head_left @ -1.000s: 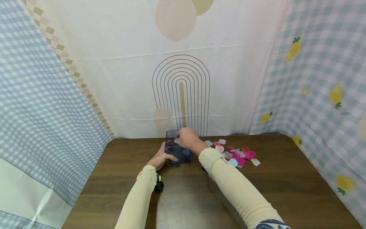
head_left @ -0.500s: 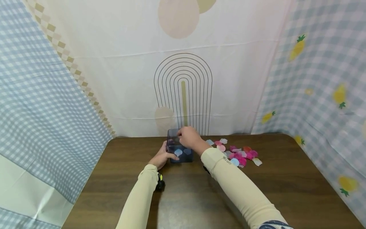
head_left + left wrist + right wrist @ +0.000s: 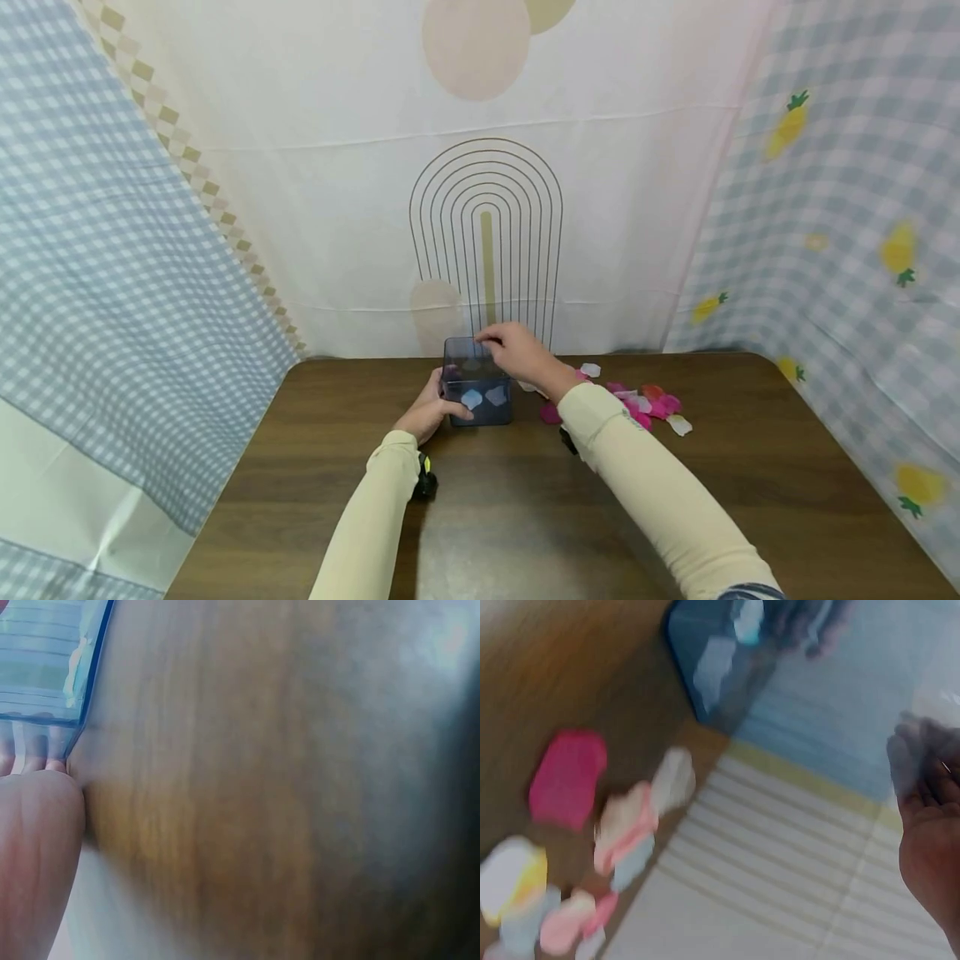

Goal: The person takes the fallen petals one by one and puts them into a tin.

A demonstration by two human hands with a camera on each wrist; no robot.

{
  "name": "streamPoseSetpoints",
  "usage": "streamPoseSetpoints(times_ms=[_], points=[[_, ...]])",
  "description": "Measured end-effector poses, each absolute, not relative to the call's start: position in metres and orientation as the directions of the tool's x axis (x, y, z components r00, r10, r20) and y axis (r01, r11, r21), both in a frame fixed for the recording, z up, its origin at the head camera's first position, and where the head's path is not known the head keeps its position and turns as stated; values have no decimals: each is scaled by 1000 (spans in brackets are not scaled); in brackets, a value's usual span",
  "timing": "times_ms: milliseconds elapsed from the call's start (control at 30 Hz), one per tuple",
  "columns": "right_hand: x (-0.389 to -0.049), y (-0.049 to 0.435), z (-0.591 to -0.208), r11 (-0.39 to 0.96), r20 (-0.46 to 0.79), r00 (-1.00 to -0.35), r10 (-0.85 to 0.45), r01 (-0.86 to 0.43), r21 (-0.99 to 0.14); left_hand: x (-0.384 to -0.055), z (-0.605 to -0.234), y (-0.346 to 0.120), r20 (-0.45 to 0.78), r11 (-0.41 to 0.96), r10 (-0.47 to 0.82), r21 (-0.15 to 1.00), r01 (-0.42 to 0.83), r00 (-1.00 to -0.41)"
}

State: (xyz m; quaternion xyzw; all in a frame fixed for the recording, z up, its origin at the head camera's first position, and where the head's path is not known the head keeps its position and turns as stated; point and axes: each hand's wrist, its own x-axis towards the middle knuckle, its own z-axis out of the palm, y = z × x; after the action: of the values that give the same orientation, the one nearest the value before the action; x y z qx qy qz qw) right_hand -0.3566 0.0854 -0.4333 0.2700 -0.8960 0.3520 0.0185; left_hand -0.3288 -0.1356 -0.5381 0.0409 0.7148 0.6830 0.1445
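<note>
A clear bluish plastic box [image 3: 455, 360] stands near the back edge of the table, and pale blue petals [image 3: 471, 400] show through its front. My left hand [image 3: 429, 413] grips the box's left side, thumb along the front. In the left wrist view the thumb [image 3: 37, 847] is close up, with fingertips seen through the plastic. My right hand [image 3: 519, 350] is over the box's right rim, fingers loosely bent, with nothing visible between them. The right wrist view has this hand [image 3: 934, 817] at the right edge, partly cut off, beside the see-through box wall [image 3: 817, 742].
Loose fabric-like petals [image 3: 663, 406] in pink, red, white and pale blue lie right of the box, partly behind the right forearm. One magenta petal [image 3: 568, 778] lies apart, nearer the box. A patterned curtain [image 3: 360, 250] hangs directly behind the wooden table [image 3: 495, 517].
A pale blue petal has left the right fingers and now shows low in the box. The right hand has shifted slightly right and its fingers have loosened. The left hand keeps its grip.
</note>
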Motion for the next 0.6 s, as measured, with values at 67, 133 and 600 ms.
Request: streamPoseSetpoints(times_ms=[67, 133, 600], points=[[-352, 102, -431, 593, 256, -851, -459, -508, -625, -328, -538, -136, -153, 67, 254, 988, -140, -955], [-345, 122, -432, 600, 282, -853, -440, -513, -614, -324, -535, -134, -148, 70, 252, 988, -135, -956], [-295, 195, -458, 648, 386, -839, -383, -542, -535, -325, -537, -137, -145, 92, 262, 988, -126, -954]])
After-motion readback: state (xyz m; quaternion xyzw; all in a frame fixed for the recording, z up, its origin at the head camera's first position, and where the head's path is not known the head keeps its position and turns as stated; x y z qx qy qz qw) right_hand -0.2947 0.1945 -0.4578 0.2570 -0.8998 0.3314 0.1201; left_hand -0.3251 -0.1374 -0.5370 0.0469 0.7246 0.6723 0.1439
